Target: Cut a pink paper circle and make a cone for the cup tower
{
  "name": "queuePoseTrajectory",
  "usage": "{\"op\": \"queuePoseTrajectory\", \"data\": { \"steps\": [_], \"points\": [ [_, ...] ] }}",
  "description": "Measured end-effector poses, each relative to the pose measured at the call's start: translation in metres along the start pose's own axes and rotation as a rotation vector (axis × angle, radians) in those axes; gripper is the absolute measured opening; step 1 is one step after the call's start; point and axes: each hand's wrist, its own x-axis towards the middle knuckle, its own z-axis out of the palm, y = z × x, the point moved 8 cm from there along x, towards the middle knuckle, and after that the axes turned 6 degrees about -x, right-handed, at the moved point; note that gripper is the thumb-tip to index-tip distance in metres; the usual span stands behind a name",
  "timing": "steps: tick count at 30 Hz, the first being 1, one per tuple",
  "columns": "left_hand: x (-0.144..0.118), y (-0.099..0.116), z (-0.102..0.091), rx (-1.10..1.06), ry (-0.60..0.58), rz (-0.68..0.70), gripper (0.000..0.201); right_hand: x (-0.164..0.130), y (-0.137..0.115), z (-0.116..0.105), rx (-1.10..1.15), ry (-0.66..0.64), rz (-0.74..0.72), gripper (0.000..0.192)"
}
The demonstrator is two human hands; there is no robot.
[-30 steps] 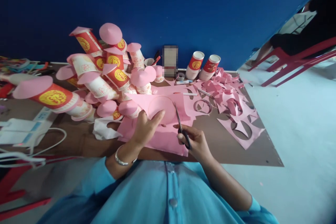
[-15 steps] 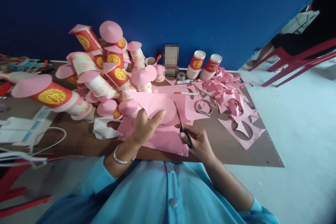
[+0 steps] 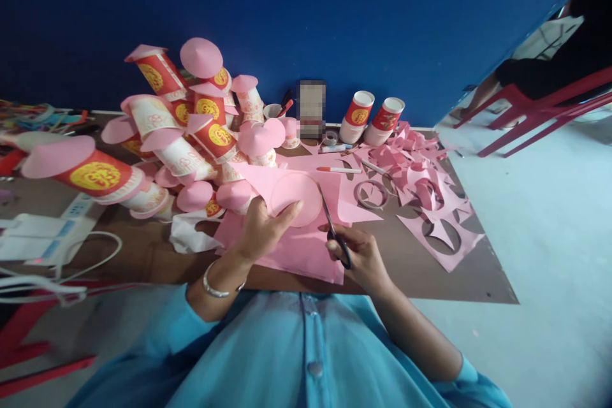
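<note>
You are in a craft workroom: a tabletop heaped with paper cups, pink paper scraps, a blue wall, red chairs.

The brown worktop carried a heap of pink-capped paper cups at its left, two upright cups by the blue wall, a tape ring, a pen and scattered pink paper offcuts at its right.
</note>
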Motion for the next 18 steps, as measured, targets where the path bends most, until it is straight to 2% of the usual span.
{"op": "queuePoseTrajectory", "data": {
  "steps": [4,7,13,18],
  "points": [
    [0.0,-0.004,0.003,-0.033,-0.033,0.017,0.047,-0.001,0.002,0.0,0.007,0.0,0.003,0.039],
    [0.001,0.001,0.005,-0.055,-0.07,0.058,0.044,-0.001,0.006,-0.001,0.021,-0.009,0.021,0.04],
    [0.003,0.012,0.001,-0.034,-0.073,0.156,0.042,0.0,0.006,-0.001,0.019,-0.022,0.029,0.041],
    [0.002,0.019,0.011,-0.076,-0.247,0.174,0.027,-0.001,0.004,-0.002,0.006,-0.018,0.016,0.038]
  ]
}}
